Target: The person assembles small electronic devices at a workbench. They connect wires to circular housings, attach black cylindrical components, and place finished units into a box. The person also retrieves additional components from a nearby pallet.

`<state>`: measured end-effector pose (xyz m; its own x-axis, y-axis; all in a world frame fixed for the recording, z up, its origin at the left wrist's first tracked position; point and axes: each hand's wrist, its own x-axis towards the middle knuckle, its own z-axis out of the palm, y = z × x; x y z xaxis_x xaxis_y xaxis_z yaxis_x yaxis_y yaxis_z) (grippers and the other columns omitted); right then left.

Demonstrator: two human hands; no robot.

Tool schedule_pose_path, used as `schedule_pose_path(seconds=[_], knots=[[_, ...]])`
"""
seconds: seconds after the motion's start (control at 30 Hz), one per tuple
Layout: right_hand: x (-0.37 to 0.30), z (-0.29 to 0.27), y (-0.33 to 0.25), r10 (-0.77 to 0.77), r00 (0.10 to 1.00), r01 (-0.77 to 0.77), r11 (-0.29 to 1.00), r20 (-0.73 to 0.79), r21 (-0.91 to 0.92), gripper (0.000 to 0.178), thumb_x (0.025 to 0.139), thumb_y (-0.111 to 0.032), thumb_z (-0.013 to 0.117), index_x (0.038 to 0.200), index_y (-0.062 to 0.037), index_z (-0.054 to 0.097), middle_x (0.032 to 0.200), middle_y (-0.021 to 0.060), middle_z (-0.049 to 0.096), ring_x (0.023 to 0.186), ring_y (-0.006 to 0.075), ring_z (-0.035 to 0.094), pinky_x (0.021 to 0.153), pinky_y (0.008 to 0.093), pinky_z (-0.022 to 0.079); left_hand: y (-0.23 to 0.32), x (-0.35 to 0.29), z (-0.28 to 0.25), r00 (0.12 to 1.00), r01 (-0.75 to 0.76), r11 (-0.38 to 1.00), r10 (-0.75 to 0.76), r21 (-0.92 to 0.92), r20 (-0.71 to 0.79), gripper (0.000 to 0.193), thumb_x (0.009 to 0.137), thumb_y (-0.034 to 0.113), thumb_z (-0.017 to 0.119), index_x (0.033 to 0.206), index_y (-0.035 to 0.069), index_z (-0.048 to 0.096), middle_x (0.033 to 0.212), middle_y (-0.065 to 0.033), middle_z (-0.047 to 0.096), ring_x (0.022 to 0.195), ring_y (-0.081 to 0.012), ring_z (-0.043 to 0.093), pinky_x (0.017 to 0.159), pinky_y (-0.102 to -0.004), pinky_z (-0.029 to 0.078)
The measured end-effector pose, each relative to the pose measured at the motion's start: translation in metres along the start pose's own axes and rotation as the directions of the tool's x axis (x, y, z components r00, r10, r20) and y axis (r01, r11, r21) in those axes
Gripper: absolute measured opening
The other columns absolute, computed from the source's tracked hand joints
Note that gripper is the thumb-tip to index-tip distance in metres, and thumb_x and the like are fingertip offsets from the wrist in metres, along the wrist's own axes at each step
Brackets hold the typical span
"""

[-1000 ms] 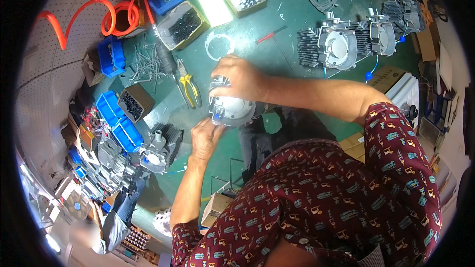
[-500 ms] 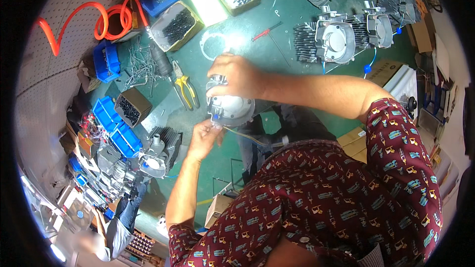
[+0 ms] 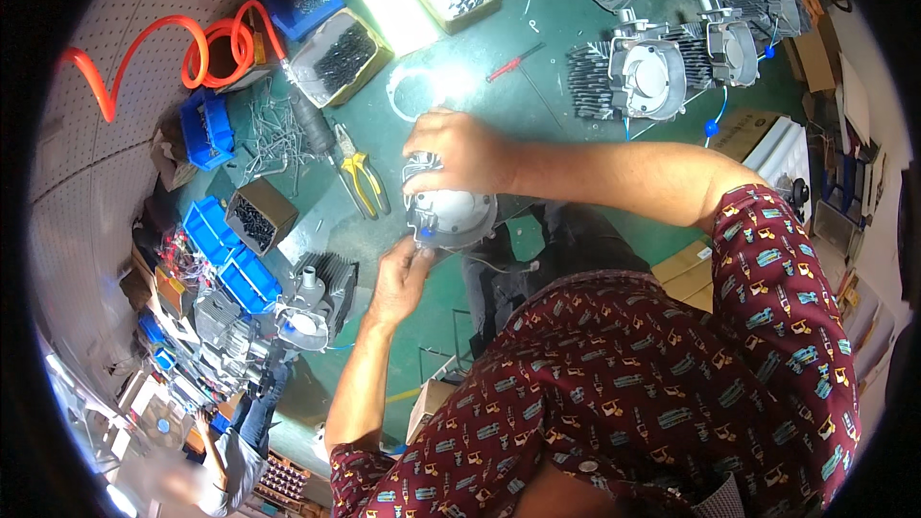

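A metal housing is grasped by the right hand, its edge seemingly worked by the left hand, grip unclear, steadiness presumably needed next.

At the flat green counter, a rounded metal housing is coloured silver-grey; a short-sleeved maroon shirt is patterned multicoloured.
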<state>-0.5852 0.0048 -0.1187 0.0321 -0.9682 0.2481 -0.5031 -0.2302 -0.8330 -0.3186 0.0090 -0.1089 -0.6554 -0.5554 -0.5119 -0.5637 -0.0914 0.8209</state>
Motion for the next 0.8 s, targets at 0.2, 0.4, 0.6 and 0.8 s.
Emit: schedule_pose_path(seconds=[0.2, 0.4, 0.6, 0.8], knots=[[0.002, -0.003, 0.002, -0.035, 0.999, 0.034, 0.999, 0.025, 0.032, 0.042, 0.073, -0.033, 0.082, 0.094, 0.0017, 0.071, 0.092, 0.0170, 0.067, 0.092, 0.0348, 0.064, 0.085, 0.0417, 0.052, -0.010, -0.004, 0.014, 0.954, 0.301, 0.639, -0.209, -0.708, 0.217, 0.020, 0.103, 0.021, 0.055, 0.093, 0.004, 0.061, 0.070, -0.0009, 0.053, 0.059, -0.0109, 0.047, 0.052, -0.0267, 0.040], [0.004, -0.001, 0.000, -0.061, 0.998, 0.061, 0.998, 0.035, 0.021, 0.041, 0.073, -0.033, 0.081, 0.093, 0.0014, 0.071, 0.092, 0.0168, 0.067, 0.091, 0.0346, 0.064, 0.084, 0.0409, 0.052, -0.018, -0.009, 0.030, 0.952, 0.293, 0.407, -0.206, -0.865, 0.225, 0.026, 0.104, 0.027, 0.054, 0.103, 0.002, 0.062, 0.078, -0.0052, 0.062, 0.064, -0.0127, 0.057, 0.055, -0.0277, 0.050], [0.003, 0.000, 0.011, -0.081, 0.993, 0.080, 0.997, 0.080, 0.016, 0.048, 0.078, -0.043, 0.077, 0.098, 0.0002, 0.072, 0.095, 0.0185, 0.066, 0.096, 0.0352, 0.063, 0.087, 0.0424, 0.052, 0.004, -0.012, 0.038, 0.942, -0.009, 0.860, -0.163, -0.510, -0.293, 0.031, 0.097, 0.006, 0.064, 0.125, -0.004, 0.058, 0.102, -0.0100, 0.070, 0.089, -0.0132, 0.067, 0.079, -0.0292, 0.058], [0.004, 0.003, 0.007, 0.040, 0.989, -0.038, 0.999, 0.140, -0.013, 0.049, 0.078, -0.043, 0.078, 0.102, -0.0004, 0.073, 0.100, 0.0184, 0.067, 0.102, 0.0359, 0.063, 0.093, 0.0425, 0.051, 0.008, -0.015, 0.056, 0.868, -0.033, 0.891, -0.199, -0.452, -0.456, 0.024, 0.094, 0.000, 0.064, 0.117, -0.006, 0.058, 0.099, -0.0068, 0.069, 0.084, -0.0100, 0.064, 0.072, -0.0233, 0.054]])
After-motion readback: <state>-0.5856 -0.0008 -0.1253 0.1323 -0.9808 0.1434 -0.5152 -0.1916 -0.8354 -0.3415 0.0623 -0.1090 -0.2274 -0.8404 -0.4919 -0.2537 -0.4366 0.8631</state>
